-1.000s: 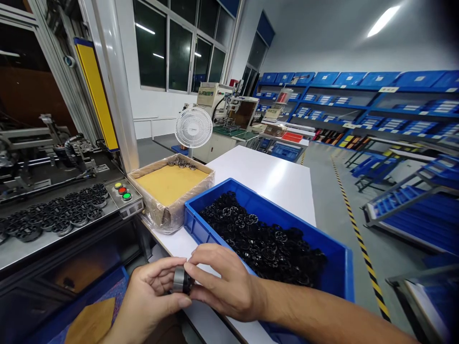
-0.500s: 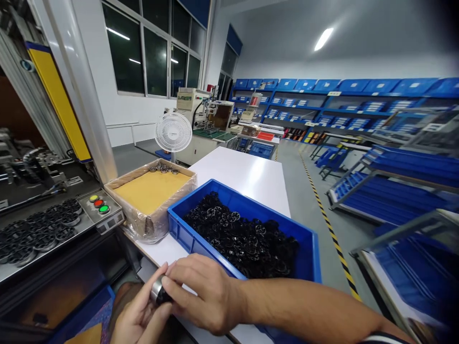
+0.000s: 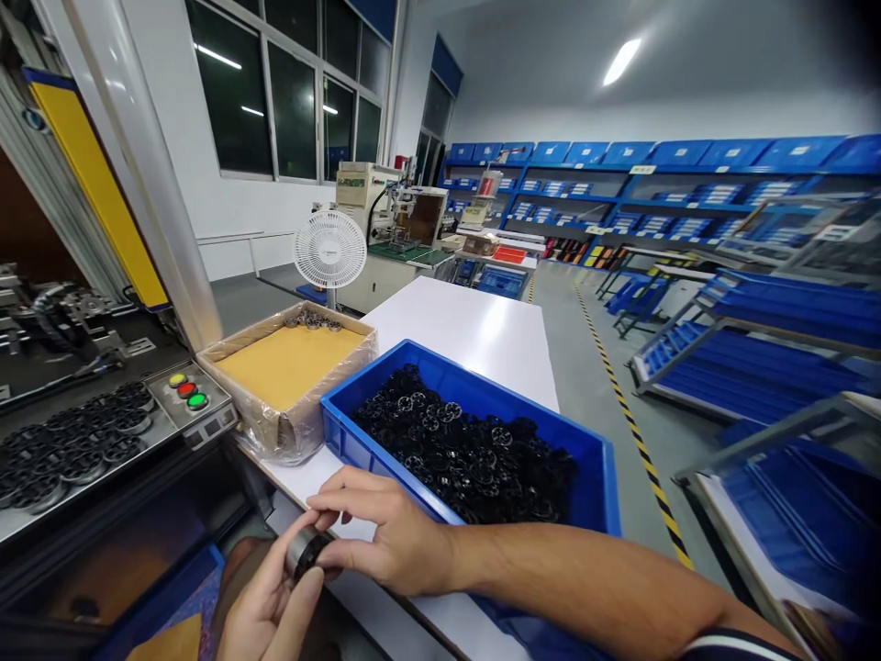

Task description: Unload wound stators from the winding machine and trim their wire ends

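Observation:
Between my two hands is a small round part (image 3: 303, 554) with a silver metal ring and a black inner piece. My left hand (image 3: 265, 588) grips it from the lower left, thumb and fingers around its rim. From the right, my right hand (image 3: 385, 528) pinches the black side with thumb and fingertips. Just beyond my hands stands a blue bin (image 3: 468, 386), holding a heap of black wheel-like plastic parts (image 3: 454, 450). How the black piece sits in the ring is partly hidden by my fingers.
A plastic-lined carton (image 3: 289, 422) with a yellow sheet and several ringed parts sits left of the bin on the white table (image 3: 474, 321). Farther left, a machine has a button box (image 3: 196, 404) and rows of ringed parts (image 3: 75, 441). A white fan (image 3: 330, 250) stands behind.
My right hand's fingers have shifted and loosened slightly around the part, showing more of its ring and black side. The view has moved a little.

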Demonstrator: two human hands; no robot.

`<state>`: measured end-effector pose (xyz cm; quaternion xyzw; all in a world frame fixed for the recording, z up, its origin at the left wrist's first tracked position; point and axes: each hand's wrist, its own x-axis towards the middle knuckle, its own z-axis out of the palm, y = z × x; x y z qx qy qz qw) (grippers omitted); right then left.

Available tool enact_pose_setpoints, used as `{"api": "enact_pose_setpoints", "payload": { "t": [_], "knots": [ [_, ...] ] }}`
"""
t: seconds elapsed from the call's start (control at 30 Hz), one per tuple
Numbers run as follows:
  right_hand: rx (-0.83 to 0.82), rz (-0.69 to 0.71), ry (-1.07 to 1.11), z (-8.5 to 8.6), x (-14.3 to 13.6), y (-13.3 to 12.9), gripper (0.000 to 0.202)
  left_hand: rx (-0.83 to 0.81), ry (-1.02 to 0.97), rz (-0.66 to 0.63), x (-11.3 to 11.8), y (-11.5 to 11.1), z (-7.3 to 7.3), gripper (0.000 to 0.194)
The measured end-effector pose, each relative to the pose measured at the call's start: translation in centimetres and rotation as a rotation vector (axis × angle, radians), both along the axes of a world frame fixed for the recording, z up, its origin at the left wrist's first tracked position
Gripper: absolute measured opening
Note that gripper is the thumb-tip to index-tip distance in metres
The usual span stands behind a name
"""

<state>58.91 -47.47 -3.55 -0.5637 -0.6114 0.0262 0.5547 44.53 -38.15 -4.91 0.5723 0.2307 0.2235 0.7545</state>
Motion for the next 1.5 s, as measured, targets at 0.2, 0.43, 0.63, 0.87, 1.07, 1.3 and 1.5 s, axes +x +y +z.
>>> {"api": "enact_pose_setpoints", "payload": {
  "t": [0.2,0.43,0.63,0.87,1.07,1.3,1.5],
  "knots": [
    [0.091,-0.122,-0.247,1.4,-0.4,-0.6,0.024,0.038,0.018,-0.016,-0.6,0.5,1.2,0.054],
    [0.163,-0.151,-0.440,2.2,-0.9,-0.9,0.006,0.039,-0.011,-0.096,-1.0,0.5,0.7,0.056],
    [0.128,-0.168,-0.396,1.9,-1.4,-1.0,0.007,0.096,-0.005,-0.294,-1.1,1.8,-0.2,0.053],
    [0.084,-0.189,-0.376,1.5,-1.3,-1.0,0.006,0.173,0.043,-0.381,-1.0,2.6,0.1,0.053],
    [-0.105,-0.152,-0.046,1.2,-0.5,-0.3,0.014,0.152,0.041,-0.308,-0.5,2.4,-1.2,0.052],
    [-0.358,-0.573,0.026,-0.2,13.9,-0.3,0.023,0.273,0.048,-0.072,-0.2,4.4,-0.3,0.043],
    [-0.532,-0.641,-0.049,-6.2,17.6,-0.9,0.029,0.186,0.018,-0.069,0.0,6.6,-1.2,0.040]
  ]
}}
